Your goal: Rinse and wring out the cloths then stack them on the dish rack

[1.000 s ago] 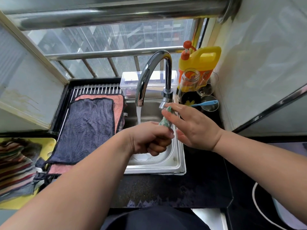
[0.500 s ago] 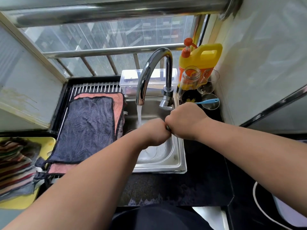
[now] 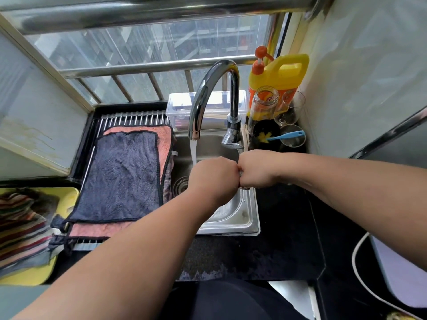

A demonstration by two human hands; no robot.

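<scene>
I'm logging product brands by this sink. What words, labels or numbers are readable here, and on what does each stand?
No text here can be read.
Yellow bottle: the orange label is mostly hidden behind the jar, and its print is too blurred to read.
Glass jar: red and orange print near the neck, too small and blurred to read.
Nothing else shows any writing.

Over the sink (image 3: pixel 245 219), the left hand (image 3: pixel 213 176) and right hand (image 3: pixel 257 168) are held fisted, knuckles touching, around a barely seen small cloth (image 3: pixel 241 173), while a dark cloth (image 3: pixel 122 176) is laid over a pink cloth (image 3: pixel 165 140) on the dish rack (image 3: pixel 129 117).
</scene>
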